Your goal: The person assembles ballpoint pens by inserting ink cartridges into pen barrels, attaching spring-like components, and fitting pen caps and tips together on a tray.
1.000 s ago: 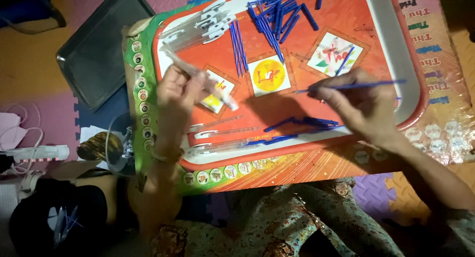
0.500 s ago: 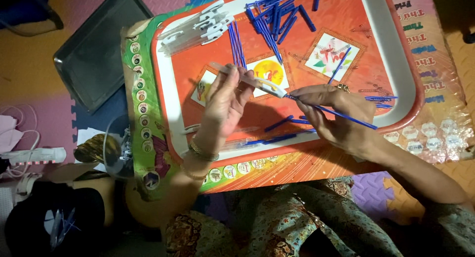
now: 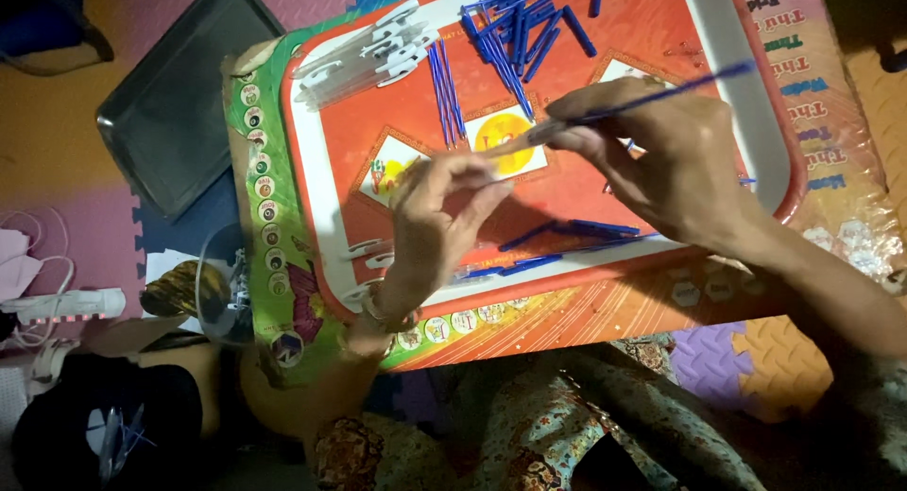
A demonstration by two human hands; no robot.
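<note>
From the head camera, an orange tray (image 3: 378, 141) with a white rim lies on a low table (image 3: 586, 311) covered in a printed orange and green cloth. A heap of blue pen refills (image 3: 515, 23) sits along the tray's far edge, with a bundle of clear pen barrels (image 3: 364, 56) toward its far left corner and three blue refills (image 3: 442, 85) lying side by side just beside them. More blue refills (image 3: 567, 234) and clear barrels rest along the near rim. A dark empty tray (image 3: 175, 103) lies on the floor mat off the table's left edge.

Over the tray's middle, the left hand (image 3: 439, 217) is raised, fingers curled and pinching a clear barrel (image 3: 515, 141) that slants up to the right. The right hand (image 3: 671, 160) hovers opposite, palm down, thumb and forefinger pinching a thin blue refill (image 3: 661, 96) whose tip meets the barrel's end; its tail points toward the tray's far right corner.
</note>
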